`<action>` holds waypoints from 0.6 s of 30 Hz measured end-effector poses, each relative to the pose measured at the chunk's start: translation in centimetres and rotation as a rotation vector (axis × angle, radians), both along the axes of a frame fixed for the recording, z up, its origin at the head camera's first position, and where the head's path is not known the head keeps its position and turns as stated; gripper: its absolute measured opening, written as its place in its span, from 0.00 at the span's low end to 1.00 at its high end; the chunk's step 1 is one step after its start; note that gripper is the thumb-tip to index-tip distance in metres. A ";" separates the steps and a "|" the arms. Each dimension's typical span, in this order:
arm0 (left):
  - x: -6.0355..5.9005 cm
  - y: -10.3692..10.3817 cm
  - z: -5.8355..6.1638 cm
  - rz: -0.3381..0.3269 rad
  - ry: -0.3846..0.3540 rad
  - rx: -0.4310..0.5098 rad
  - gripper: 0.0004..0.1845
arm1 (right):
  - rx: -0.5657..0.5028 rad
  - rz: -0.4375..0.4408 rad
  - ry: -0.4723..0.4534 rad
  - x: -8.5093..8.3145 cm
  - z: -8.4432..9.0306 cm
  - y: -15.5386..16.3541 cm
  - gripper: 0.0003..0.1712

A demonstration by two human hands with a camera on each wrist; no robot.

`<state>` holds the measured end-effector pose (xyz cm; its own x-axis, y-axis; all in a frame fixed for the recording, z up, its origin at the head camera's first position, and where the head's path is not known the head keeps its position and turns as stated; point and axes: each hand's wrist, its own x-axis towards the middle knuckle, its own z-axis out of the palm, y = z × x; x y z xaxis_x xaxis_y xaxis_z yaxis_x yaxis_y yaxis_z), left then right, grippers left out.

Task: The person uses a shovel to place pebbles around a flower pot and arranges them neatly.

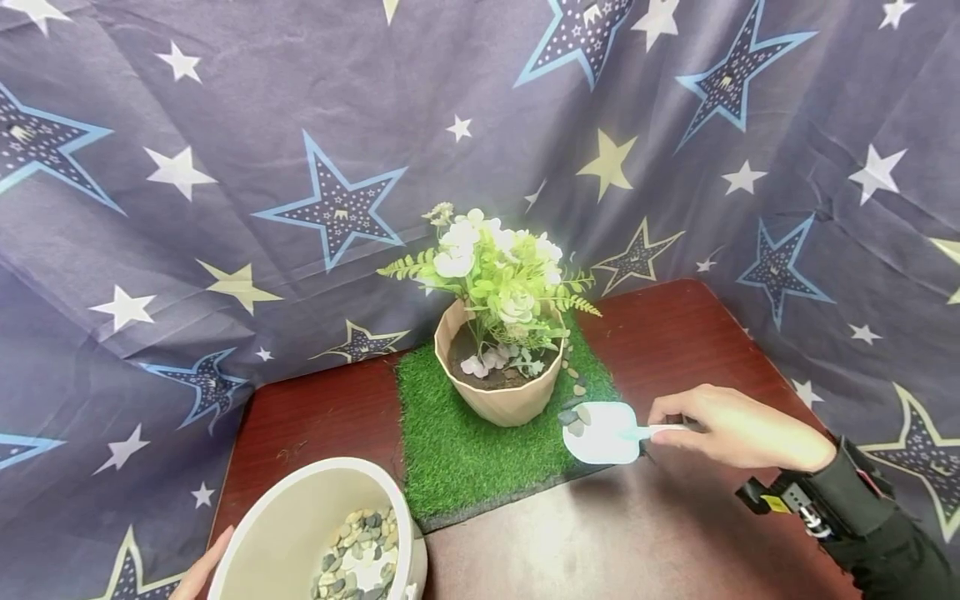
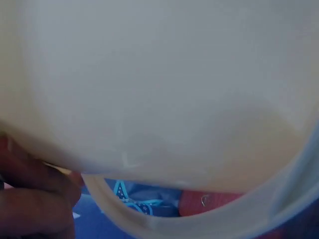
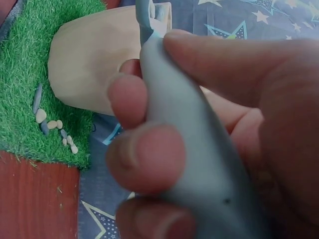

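A dark red worktop (image 1: 720, 358) is being backed by a star-printed cloth (image 1: 247, 100) and partly covered by a turf mat (image 1: 450, 475). In the head view, a scoop (image 1: 607, 446) bearing a few loose pebbles (image 1: 576, 427) is being held at the mat's near right corner by the right hand (image 1: 723, 429), beside a planted pot (image 1: 502, 404). A bucket (image 1: 292, 508) of stones is being touched by the left hand (image 1: 202, 571). Pebbles could be spilled if the scoop were tilted; the pebble row (image 1: 577, 387) could be disturbed by its edge. In the left wrist view, the bucket is being met by fingers; their grip cannot be told. In the right wrist view, the scoop's handle is being gripped by curled fingers and thumb.
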<state>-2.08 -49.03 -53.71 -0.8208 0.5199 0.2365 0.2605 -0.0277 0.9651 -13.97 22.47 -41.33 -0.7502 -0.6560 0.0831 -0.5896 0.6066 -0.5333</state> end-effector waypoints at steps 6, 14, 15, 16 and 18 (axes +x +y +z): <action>1.8 1.5 1.6 0.259 -0.087 0.036 0.56 | 0.012 -0.071 -0.018 0.0 -1.2 0.0 0.07; 2.2 3.6 3.0 0.627 -0.146 -0.097 0.55 | 0.032 -0.245 -0.008 -0.1 -3.9 -0.5 0.08; 2.3 3.6 3.0 0.654 -0.147 -0.113 0.55 | 0.042 -0.262 -0.010 -0.1 -4.4 -0.6 0.08; 2.3 3.6 3.0 0.671 -0.146 -0.126 0.55 | 0.052 -0.278 -0.011 -0.2 -5.1 -0.8 0.08; 2.2 3.6 2.9 0.680 -0.134 -0.112 0.54 | 0.071 -0.305 -0.015 -0.2 -6.6 -1.2 0.06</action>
<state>0.16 -45.44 -50.82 -0.9909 -0.1038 0.0855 0.0634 0.2004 0.9777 -14.13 21.28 -47.93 -0.9139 -0.4046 0.0331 -0.3675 0.7900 -0.4907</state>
